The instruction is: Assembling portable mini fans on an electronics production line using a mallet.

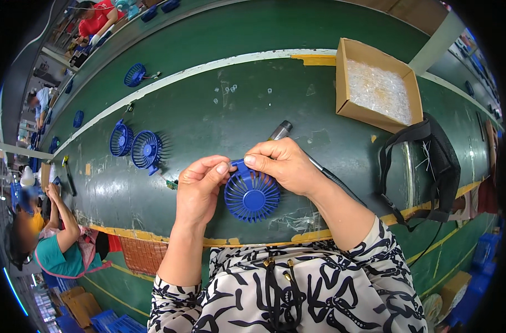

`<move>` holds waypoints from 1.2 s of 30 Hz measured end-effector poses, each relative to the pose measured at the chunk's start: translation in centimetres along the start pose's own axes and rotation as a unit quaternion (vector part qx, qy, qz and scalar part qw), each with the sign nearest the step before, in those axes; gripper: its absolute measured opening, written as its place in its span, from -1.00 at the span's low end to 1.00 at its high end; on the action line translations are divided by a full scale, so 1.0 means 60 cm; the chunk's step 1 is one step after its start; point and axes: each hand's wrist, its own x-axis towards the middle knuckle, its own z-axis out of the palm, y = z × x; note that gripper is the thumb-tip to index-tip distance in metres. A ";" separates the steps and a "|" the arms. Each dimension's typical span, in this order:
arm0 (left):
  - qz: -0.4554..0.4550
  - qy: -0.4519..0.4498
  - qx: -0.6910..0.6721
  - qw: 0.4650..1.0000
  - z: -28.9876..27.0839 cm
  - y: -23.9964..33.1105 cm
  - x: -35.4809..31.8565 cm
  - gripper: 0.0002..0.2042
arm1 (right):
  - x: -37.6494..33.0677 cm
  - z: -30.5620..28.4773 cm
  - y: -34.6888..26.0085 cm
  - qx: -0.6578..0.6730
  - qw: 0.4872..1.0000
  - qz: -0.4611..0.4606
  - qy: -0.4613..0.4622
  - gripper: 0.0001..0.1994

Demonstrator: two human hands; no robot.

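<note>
A round blue fan grille [252, 194] with radial ribs is held above the green worktable [208, 111], near its front edge. My left hand [200, 186] pinches the grille's upper left rim with thumb and fingers. My right hand [283, 164] grips its top edge from the right, fingertips curled over the rim. A dark pen-shaped tool [280, 131] with a silver tip lies on the table just behind my right hand, its cable running off to the right under my forearm.
Two more blue fan grilles [136, 145] lie at left, and another [134, 74] farther back. An open cardboard box [375, 86] of small clear parts stands at right, a black strap bag [436, 166] beside it. Other people work at left and far back.
</note>
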 end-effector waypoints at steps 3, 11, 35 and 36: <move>0.005 0.000 0.009 1.000 0.003 0.000 0.001 -0.86 | 0.001 -0.001 0.001 0.002 1.000 0.002 0.002 -0.79; 0.034 0.009 0.070 0.997 0.007 -0.005 0.002 -0.87 | 0.000 -0.004 -0.003 -0.070 0.997 0.003 0.007 -0.78; 0.091 0.003 0.127 0.988 0.016 -0.006 -0.001 -0.84 | 0.003 -0.007 0.004 -0.018 1.000 0.004 0.016 -0.77; 0.102 0.010 0.147 0.984 0.018 -0.006 -0.002 -0.84 | 0.003 -0.006 0.000 -0.028 0.999 0.005 0.018 -0.77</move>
